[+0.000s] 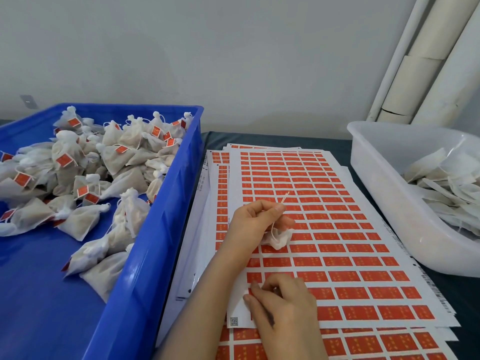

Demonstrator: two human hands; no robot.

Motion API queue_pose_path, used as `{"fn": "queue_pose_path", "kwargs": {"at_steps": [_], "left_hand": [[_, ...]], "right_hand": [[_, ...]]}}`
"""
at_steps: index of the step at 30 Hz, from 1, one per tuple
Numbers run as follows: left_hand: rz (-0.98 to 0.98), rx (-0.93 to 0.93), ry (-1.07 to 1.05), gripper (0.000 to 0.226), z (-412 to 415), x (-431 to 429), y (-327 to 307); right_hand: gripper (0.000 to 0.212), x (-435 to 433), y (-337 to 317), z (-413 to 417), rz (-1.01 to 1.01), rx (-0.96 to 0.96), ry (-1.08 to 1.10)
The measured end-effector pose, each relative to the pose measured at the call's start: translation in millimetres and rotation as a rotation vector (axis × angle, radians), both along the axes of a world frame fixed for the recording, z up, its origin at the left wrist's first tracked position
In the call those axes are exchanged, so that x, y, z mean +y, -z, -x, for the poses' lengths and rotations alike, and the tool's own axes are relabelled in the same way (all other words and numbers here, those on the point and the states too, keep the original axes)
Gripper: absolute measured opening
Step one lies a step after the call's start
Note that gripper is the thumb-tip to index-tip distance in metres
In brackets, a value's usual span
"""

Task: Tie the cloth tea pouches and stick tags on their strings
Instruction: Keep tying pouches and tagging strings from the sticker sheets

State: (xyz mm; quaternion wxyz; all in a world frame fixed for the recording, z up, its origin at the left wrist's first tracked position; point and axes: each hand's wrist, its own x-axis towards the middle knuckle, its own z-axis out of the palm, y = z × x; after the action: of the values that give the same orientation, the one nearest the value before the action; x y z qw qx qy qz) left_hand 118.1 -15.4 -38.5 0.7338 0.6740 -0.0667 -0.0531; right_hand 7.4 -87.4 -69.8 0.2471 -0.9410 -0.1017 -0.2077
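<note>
My left hand (255,219) hovers over the top sticker sheet (337,229) and pinches the string (285,197) of a small white cloth pouch (279,239). The pouch hangs under my fingers, and the string's end sticks up past my thumb. My right hand (283,307) lies on the sheet's near left corner. Its curled fingertips pick at the edge of a red tag (250,291) in the left column. The sheet carries rows of red rectangular tags.
A blue crate (166,203) on the left holds several tied pouches with red tags. A white plastic tub (384,198) on the right holds flat untied pouches. More sticker sheets lie stacked under the top one. White pipes run up the wall at the back right.
</note>
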Motion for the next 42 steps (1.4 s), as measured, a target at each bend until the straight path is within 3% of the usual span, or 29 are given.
{"fn": "queue_pose_path", "kwargs": {"at_steps": [7, 10, 16, 21, 26, 34, 42], "left_hand": [[-0.015, 0.003, 0.007, 0.016, 0.1, 0.4, -0.5], [-0.017, 0.003, 0.006, 0.017, 1.1, 0.9, -1.4], [-0.021, 0.01, 0.007, 0.016, 2.4, 0.9, -2.1], [-0.036, 0.0, 0.01, 0.016, 2.4, 0.2, -2.1], [-0.017, -0.019, 0.024, 0.017, 3.1, 1.4, -3.0], [-0.005, -0.028, 0.043, 0.017, 4.3, 1.7, -3.8], [-0.012, -0.019, 0.043, 0.017, 4.7, 1.2, -4.8]], "right_hand": [[0.013, -1.6, -3.7, -1.5, -0.157, 0.117, 0.048], [0.017, -1.8, -4.4, 0.3, -0.24, 0.144, 0.02], [0.031, -6.2, -7.0, 2.7, -0.144, 0.247, -0.065], [0.038, -2.3, -1.1, 4.1, -0.181, 0.33, 0.036], [0.047, -0.3, 5.9, 7.5, -0.111, 0.241, 0.11], [0.025, 3.3, 4.1, 9.5, -0.16, 0.103, 0.135], [0.026, 3.7, -2.2, 10.1, -0.147, 0.169, 0.128]]}}
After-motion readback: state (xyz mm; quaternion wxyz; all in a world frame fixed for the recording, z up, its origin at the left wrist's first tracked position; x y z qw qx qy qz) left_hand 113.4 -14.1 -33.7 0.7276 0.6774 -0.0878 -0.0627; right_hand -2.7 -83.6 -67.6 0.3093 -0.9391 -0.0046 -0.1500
